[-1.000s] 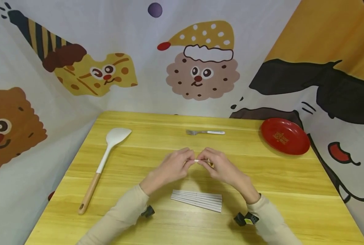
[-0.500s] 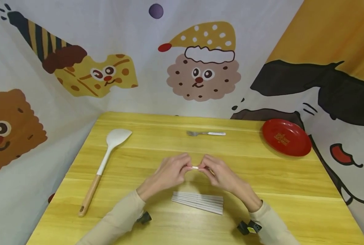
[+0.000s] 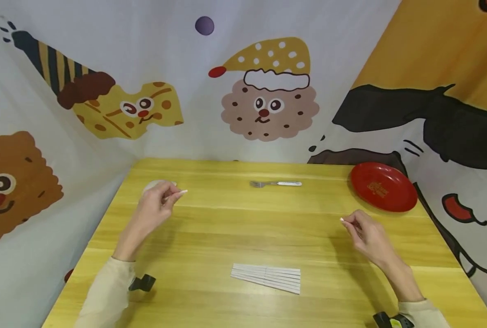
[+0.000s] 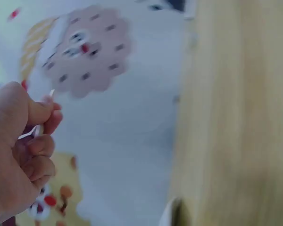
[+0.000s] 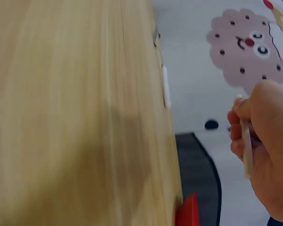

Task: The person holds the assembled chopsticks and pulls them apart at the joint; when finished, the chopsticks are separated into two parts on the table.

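Note:
In the head view my left hand [image 3: 151,207] is raised at the left, pinching a short thin white piece of stick [image 3: 182,192] between thumb and fingers. My right hand [image 3: 370,237] is far to the right, below the plate. It pinches another white piece [image 5: 246,150], which runs along the palm in the right wrist view; only its tip shows in the head view. Between the hands, near the front, several thin white strips [image 3: 266,278] lie side by side, slightly fanned, on the wooden table [image 3: 247,228].
A white spatula [image 3: 151,185] lies at the left, mostly hidden behind my left hand and arm. At the back lies a fork [image 3: 276,184] with a white handle. A red plate [image 3: 384,187] sits at the back right corner. Printed cloth [image 3: 165,150] hangs behind the table.
Both hands were together over the middle, gripping one white stick. Now they are wide apart, left hand moved left and up, right hand moved right, each with a piece.

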